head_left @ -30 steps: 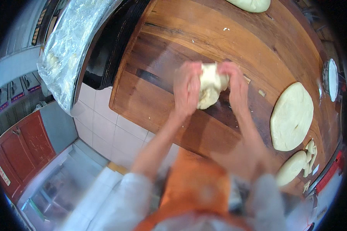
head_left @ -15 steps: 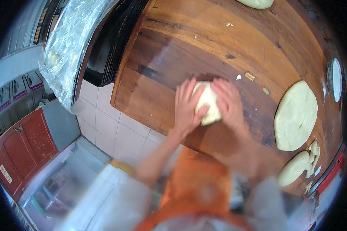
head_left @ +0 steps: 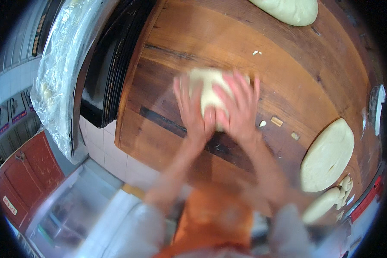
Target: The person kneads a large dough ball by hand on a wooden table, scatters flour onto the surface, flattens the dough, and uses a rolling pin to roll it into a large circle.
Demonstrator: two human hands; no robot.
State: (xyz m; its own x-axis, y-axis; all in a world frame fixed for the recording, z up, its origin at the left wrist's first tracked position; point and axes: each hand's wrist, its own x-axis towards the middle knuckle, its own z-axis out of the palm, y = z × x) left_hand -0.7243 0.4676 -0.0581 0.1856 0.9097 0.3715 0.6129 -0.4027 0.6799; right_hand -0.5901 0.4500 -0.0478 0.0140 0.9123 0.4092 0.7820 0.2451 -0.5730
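Note:
A pale lump of dough point(head_left: 210, 91) lies on the wooden table in front of me, slightly blurred by motion. Its left side is gripped by my left hand point(head_left: 193, 112), with the fingers pointing away from me. My right hand point(head_left: 240, 107) is closed on the right side, its fingers bent over the top. Both thumbs press into the near part of the dough, close together. The palms hide some of its edge.
On the wooden table point(head_left: 172, 92), a large flat dough piece point(head_left: 327, 157) and a smaller one point(head_left: 321, 205) lie at right, beside dough scraps point(head_left: 344, 191). Another dough mass point(head_left: 290, 10) is at the far edge. Black trays point(head_left: 99, 92) and plastic sheeting point(head_left: 58, 81) stand left.
My hands have pushed forward and slightly left with the dough, which looks wider and more stretched. The view has shifted, bringing more of the far dough mass into sight.

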